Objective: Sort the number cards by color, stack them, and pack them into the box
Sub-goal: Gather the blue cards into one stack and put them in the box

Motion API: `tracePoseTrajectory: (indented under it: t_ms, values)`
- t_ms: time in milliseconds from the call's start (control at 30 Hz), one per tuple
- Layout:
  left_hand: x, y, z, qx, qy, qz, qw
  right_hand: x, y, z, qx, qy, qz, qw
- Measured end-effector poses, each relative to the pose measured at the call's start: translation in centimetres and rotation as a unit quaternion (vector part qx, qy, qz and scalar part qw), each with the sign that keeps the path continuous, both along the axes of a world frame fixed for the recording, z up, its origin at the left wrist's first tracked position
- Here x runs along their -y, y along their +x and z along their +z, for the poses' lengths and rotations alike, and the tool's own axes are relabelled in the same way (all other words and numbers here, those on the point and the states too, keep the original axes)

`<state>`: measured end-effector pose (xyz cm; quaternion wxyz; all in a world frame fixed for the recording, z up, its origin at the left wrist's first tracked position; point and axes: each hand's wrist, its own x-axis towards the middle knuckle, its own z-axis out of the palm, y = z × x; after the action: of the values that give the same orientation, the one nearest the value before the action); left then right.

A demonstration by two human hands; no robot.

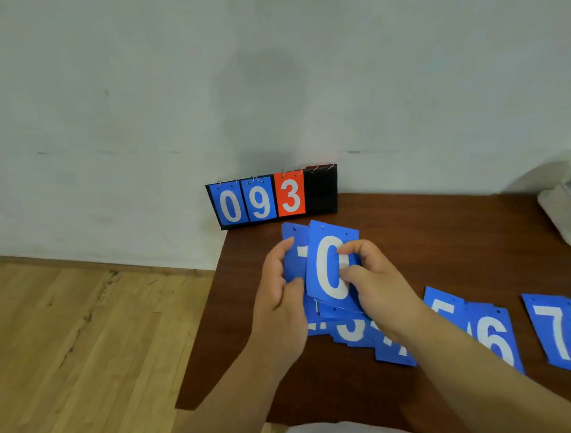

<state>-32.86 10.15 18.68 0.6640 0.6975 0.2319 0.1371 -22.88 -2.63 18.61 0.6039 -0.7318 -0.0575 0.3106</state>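
Loose blue cards (353, 335), overlapped on the near table (411, 236), could be scattered should the pair held above them slip. The blue 0 card (325, 247) is pinched by thumb and curled fingers of the right hand (377, 284); a second blue card (294, 252), just left and partly behind it, is clamped by the left hand (278, 302).
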Motion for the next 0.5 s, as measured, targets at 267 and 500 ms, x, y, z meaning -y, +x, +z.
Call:
tracePoseTrajectory:
  t_ms: [267, 500]
  values:
    - [5.3, 2.5, -0.5, 0.033, -0.121, -0.144, 0.982, 6.1, 0.3, 1.0, -0.003, 0.028, 0.013, 1.000]
    - [5.5, 5.8, -3.8, -0.162, 0.072, -0.021, 0.984, 10.9, 2.6, -1.0, 0.064, -0.065, -0.021, 0.996]
